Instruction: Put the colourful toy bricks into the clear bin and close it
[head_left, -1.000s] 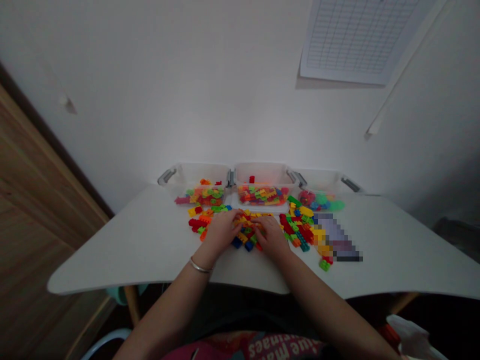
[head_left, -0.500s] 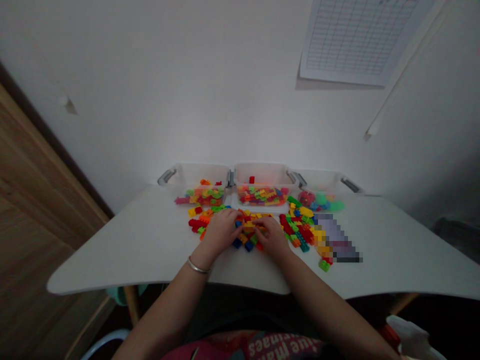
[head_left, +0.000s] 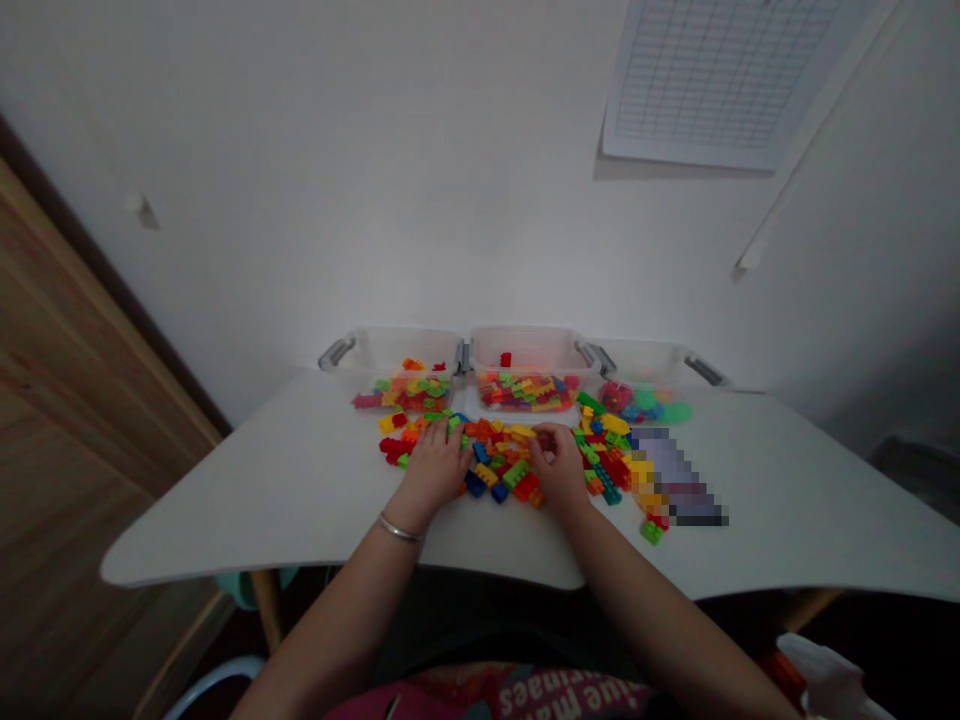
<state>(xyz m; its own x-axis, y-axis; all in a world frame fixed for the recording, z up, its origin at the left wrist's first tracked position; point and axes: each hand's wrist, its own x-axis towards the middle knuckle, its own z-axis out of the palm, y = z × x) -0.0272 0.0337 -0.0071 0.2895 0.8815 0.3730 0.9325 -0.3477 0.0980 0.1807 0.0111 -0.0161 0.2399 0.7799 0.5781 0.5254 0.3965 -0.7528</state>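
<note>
A loose pile of coloured toy building bricks (head_left: 487,472) lies on the white table in front of me. My left hand (head_left: 433,462), with a silver bangle at the wrist, rests palm down over the pile's left part. Its fingers are apart and touch green and orange bricks. At the right of the pile, my right hand (head_left: 561,470) is curled, thumb and fingers drawn together beside yellow and orange bricks. What it holds, if anything, is hidden by the fingers. Blue, green and red bricks show between the two hands.
Along the wall stand three clear bins: a left bin (head_left: 397,350) and a middle bin (head_left: 525,345) with bricks, and a right bin (head_left: 649,355) with round pieces. A pixelated flat object (head_left: 679,480) lies right of the pile. The table's front edge (head_left: 495,575) curves before me.
My hands have moved apart from the middle of the pile, the left one slightly left and the right one slightly right. More bricks show between them.
</note>
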